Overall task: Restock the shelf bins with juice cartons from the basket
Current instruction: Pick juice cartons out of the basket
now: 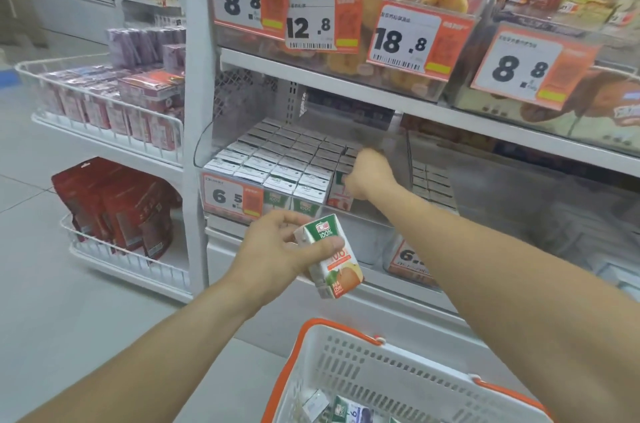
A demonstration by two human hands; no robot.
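Nearest me, the white basket (398, 374) (orange rim) with a few cartons at its bottom. Above it the left hand (277, 246) grips a juice carton (330, 256), tilted. Farther in, I see the right hand (369, 173) reaching into the clear shelf bin (207, 145), at the right end of the packed carton rows (277, 159); I can't tell its grip.

Pale grey floor tiles (41, 180) run under a white shelving unit (197, 83), with a white wire rack (104, 118) standing just beside its left end.
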